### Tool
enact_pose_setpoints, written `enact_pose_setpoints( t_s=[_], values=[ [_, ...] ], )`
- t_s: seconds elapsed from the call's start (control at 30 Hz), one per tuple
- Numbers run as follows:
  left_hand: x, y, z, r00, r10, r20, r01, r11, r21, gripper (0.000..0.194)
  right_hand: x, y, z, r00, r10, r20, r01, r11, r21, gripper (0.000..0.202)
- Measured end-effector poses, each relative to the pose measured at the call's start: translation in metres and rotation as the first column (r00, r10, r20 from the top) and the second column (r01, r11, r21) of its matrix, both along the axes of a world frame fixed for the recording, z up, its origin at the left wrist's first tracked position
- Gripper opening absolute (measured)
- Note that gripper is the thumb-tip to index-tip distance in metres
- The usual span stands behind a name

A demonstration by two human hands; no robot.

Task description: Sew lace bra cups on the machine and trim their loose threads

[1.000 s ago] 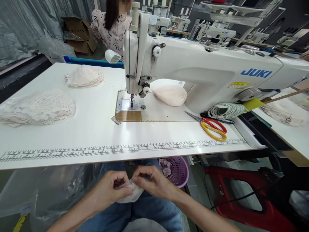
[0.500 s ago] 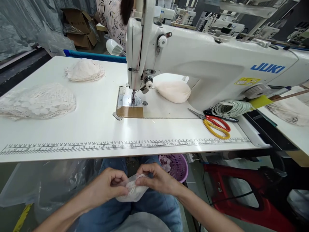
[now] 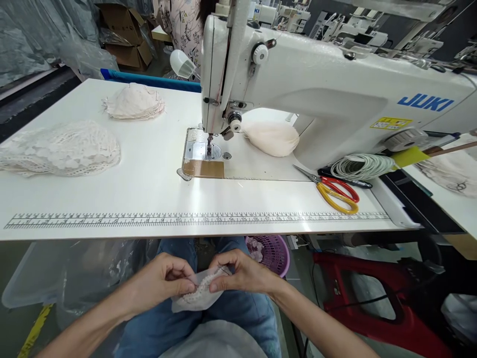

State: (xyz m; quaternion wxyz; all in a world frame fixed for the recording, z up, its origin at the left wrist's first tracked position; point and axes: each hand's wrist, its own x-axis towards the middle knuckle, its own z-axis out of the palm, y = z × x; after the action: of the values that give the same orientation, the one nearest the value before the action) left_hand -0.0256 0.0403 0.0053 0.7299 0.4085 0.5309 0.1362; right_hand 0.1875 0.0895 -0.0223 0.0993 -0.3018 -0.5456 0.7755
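Observation:
Over my lap, below the table's front edge, I hold a small white lace-edged fabric piece (image 3: pixel 199 297). My left hand (image 3: pixel 164 284) pinches its left side between thumb and fingers. With thumb and fingers closed, my right hand (image 3: pixel 238 272) grips the upper right edge. A band of lace runs across the piece between both hands, and sheer fabric hangs beneath. On the table in front stands a white sewing machine (image 3: pixel 316 79), its presser foot (image 3: pixel 209 145) over the metal plate; no fabric lies under the foot.
Lace pieces (image 3: pixel 67 149) and pale fabric pieces (image 3: pixel 134 102) are stacked at the left. Cream cups (image 3: pixel 274 138) lie behind the needle. Scissors (image 3: pixel 337 195) and coiled cord (image 3: pixel 361 167) rest at the right. A purple basket (image 3: pixel 276 254) stands below; a person (image 3: pixel 184 30) is beyond.
The fabric piece has tilted and shifted slightly left between my hands, with its lace band showing more. Both hands keep hold of it. The view has turned slightly.

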Motion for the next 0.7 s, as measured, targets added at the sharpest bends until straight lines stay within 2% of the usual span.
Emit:
enact_pose_setpoints(
  t_s=[0.2, 0.33, 0.4, 0.47, 0.57, 0.7],
  values=[
    [-0.005, -0.001, 0.002, 0.997, 0.021, 0.075, -0.021, 1.0, -0.007, 0.024, 0.0, 0.002, 0.0, 0.999, -0.053, 0.0, 0.052, 0.996, -0.065, 0.025],
    [-0.011, 0.0, 0.0, 0.989, -0.1, 0.111, 0.092, 0.993, 0.076, 0.023, 0.003, 0.005, 0.002, 0.997, -0.075, 0.014, 0.076, 0.993, -0.087, 0.023],
    [-0.012, 0.001, -0.002, 0.988, -0.126, 0.094, 0.113, 0.984, 0.138, 0.018, 0.005, 0.006, 0.003, 0.997, -0.082, 0.015, 0.083, 0.993, -0.087, 0.022],
    [-0.012, 0.001, -0.003, 0.991, -0.089, 0.097, 0.073, 0.984, 0.162, 0.014, 0.006, 0.007, 0.004, 0.996, -0.088, 0.024, 0.09, 0.992, -0.087, 0.022],
    [-0.011, 0.0, -0.005, 0.992, -0.028, 0.124, 0.013, 0.993, 0.118, 0.013, 0.005, 0.007, 0.005, 0.992, -0.109, 0.056, 0.113, 0.99, -0.079, 0.023],
    [-0.011, -0.008, -0.012, 1.0, -0.011, -0.007, 0.012, 0.997, 0.072, 0.019, 0.003, 0.005, 0.004, 0.982, -0.151, 0.117, 0.159, 0.985, -0.063, 0.03]
  ],
)
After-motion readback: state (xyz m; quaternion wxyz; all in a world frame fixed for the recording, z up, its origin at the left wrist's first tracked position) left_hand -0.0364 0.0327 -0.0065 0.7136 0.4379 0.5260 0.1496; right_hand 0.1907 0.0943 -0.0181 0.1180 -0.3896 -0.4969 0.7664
